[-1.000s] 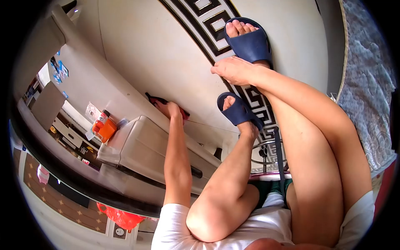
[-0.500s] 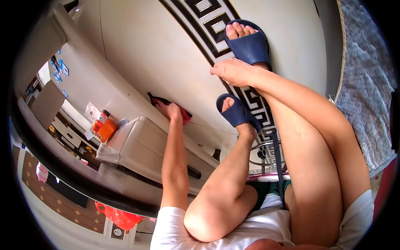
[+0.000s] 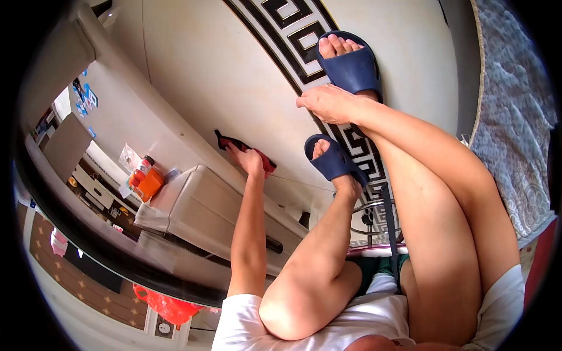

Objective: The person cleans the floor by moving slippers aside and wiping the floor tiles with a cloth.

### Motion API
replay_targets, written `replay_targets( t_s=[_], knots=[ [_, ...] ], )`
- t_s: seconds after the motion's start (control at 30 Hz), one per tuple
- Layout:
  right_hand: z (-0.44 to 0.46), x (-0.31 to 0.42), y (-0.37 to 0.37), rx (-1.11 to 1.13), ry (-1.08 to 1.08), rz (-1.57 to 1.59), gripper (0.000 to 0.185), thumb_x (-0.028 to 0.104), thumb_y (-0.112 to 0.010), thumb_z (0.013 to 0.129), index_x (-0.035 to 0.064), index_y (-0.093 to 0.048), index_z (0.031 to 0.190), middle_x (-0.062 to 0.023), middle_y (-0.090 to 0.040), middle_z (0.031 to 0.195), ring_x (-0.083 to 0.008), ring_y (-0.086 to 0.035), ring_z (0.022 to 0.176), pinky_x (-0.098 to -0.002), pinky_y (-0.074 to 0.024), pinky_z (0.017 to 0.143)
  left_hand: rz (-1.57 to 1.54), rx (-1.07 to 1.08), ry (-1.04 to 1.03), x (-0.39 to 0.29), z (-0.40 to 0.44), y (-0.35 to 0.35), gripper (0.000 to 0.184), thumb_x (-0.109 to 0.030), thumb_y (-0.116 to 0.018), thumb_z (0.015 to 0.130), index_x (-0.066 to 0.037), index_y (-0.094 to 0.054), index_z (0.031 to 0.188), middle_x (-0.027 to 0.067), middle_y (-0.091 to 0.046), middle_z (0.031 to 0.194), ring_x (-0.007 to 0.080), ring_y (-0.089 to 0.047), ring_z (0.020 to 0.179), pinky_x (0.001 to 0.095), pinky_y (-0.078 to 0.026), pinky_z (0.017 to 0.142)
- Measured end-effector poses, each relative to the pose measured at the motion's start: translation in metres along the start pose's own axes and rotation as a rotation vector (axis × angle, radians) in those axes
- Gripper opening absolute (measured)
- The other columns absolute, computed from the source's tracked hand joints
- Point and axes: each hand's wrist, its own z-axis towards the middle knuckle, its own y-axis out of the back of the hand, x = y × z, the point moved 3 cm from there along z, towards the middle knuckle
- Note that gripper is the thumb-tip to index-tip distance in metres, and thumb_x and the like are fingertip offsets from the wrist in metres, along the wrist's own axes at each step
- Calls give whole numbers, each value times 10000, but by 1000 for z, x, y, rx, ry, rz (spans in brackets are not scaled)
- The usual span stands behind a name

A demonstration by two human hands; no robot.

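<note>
My left hand (image 3: 247,158) reaches down to the floor at the left. It is on a red and black cloth (image 3: 268,165), its fingers spread over the cloth and pressing it against the floor; part of the cloth is hidden beneath the hand. My right forearm lies across my right leg. The right hand (image 3: 329,104) hangs beside the right slipper (image 3: 351,67), fingers loosely curled and close together, with nothing visible in them. The left slipper (image 3: 333,161) is on my other foot, between the two hands.
Pale floor tiles (image 3: 193,82) carry a black-and-white key-pattern strip (image 3: 304,52). A beige cabinet (image 3: 205,205) stands at left with an orange container (image 3: 147,182) on top. A red plastic bag (image 3: 170,304) is lower left. Patterned grey-blue fabric (image 3: 509,105) hangs at right.
My left hand and the cloth have shifted slightly to the right and down in the view. The right hand and both feet have stayed almost in place.
</note>
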Motion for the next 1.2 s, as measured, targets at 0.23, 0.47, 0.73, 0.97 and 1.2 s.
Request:
replay_targets(
  t_s=[0.23, 0.47, 0.73, 0.97, 1.2],
  knots=[
    [1, 0, -1, 9, -27, 48, 216, -62, -566, 727, 6, -598, 929, -222, -652, 887, -411, -639, 911, -473, -517, 777, -86, 2, 14, -8, -5, 10, 636, -57, -470, 878, 32, -255, 1470, 225, -200, 1549, 359, -240, 1422, 408, -227, 1174],
    [0, 1, 2, 16, -25, 31, 219, -56, -566, 728, 10, -600, 934, -217, -653, 885, -407, -640, 907, -468, -519, 768, -159, -68, -55, -17, -2, 8, 599, -41, -460, 881, 44, -300, 1452, 281, -224, 1528, 412, -261, 1403, 426, -202, 1175],
    [1, -4, -3, 26, -15, -2, 229, -45, -556, 745, 6, -606, 962, -223, -656, 882, -408, -643, 902, -473, -519, 769, -80, 23, -413, -48, -103, -4, 572, -17, -486, 850, 10, -411, 1416, 247, -313, 1508, 402, -384, 1311, 455, -266, 1112],
    [-2, -3, -2, -25, 12, 39, 232, -46, -557, 745, 9, -611, 964, -228, -654, 876, -418, -641, 886, -475, -517, 766, -211, -10, -268, 45, -132, 5, 551, 28, -440, 837, 50, -405, 1386, 251, -405, 1424, 391, -414, 1285, 440, -291, 1111],
    [-2, -1, -3, 35, -7, -11, 210, -46, -556, 745, 4, -610, 942, -226, -656, 869, -412, -644, 895, -476, -519, 760, -631, -60, 360, 75, -120, -39, 570, 28, -420, 844, 55, -364, 1411, 258, -397, 1421, 386, -419, 1282, 432, -302, 1112]
  ],
)
